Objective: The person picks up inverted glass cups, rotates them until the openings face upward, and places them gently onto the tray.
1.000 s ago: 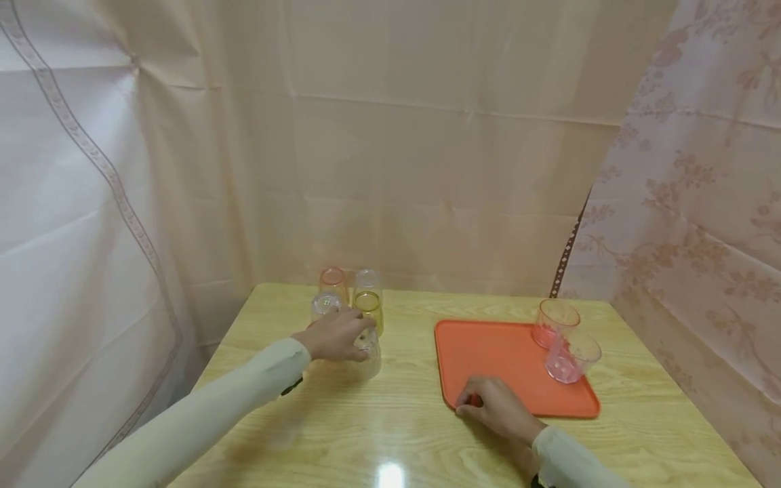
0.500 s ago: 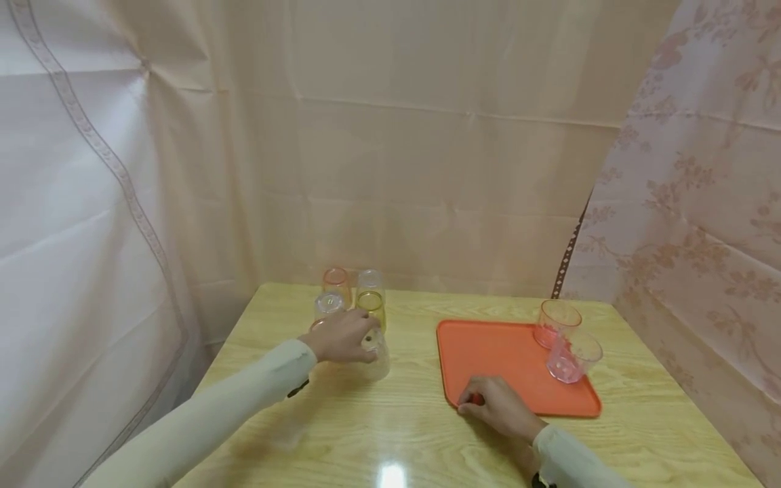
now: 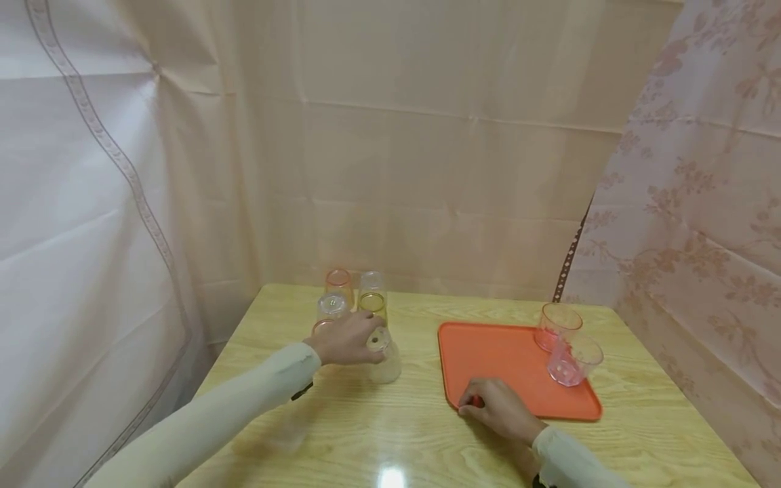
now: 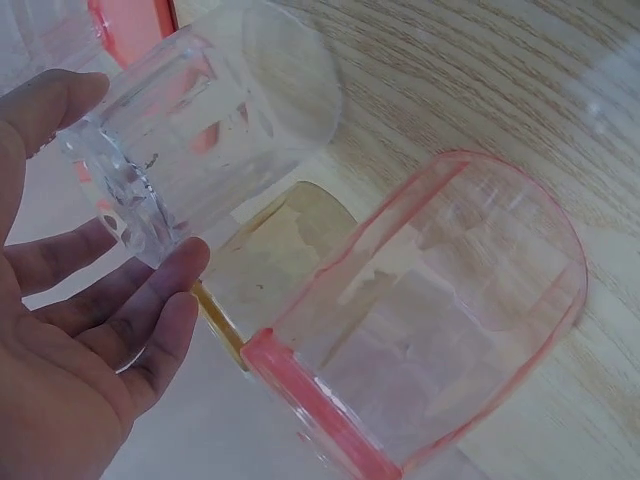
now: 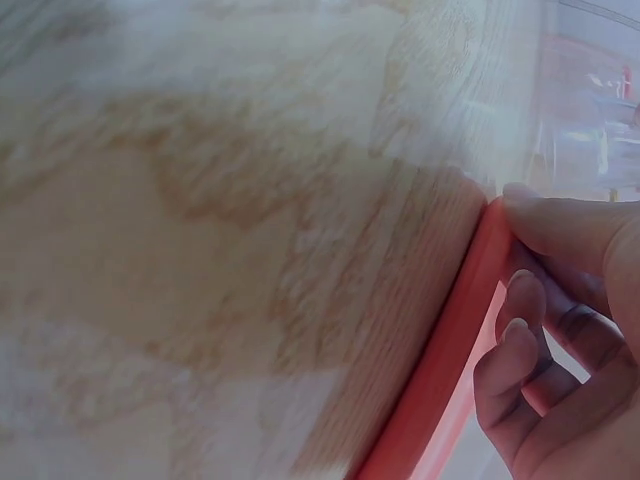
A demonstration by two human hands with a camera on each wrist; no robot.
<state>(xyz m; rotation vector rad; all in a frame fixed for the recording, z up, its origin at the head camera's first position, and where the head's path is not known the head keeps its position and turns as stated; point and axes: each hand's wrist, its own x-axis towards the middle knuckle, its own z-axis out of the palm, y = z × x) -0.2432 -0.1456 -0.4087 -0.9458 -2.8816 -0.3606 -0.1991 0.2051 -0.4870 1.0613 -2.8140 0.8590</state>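
Observation:
My left hand grips a clear glass round its base, which faces up; the wide mouth is down near the table. In the left wrist view, thumb and fingertips lie on either side of that base. Close behind stand a yellow glass and, partly hidden by the hand, a red-rimmed glass, both upside down. Over on the right, my right hand pinches the near left corner of an orange-red tray, thumb on top of its rim.
Farther back are an upside-down orange-red glass and two clear ones, one of them a clear glass behind the yellow. On the tray's right side, an orange-rimmed cup and a pinkish clear cup stand upright. Curtains enclose the table.
The left hand has slid the clear glass a little to the right and toward me, away from the other glasses. The right hand stays at the tray's corner.

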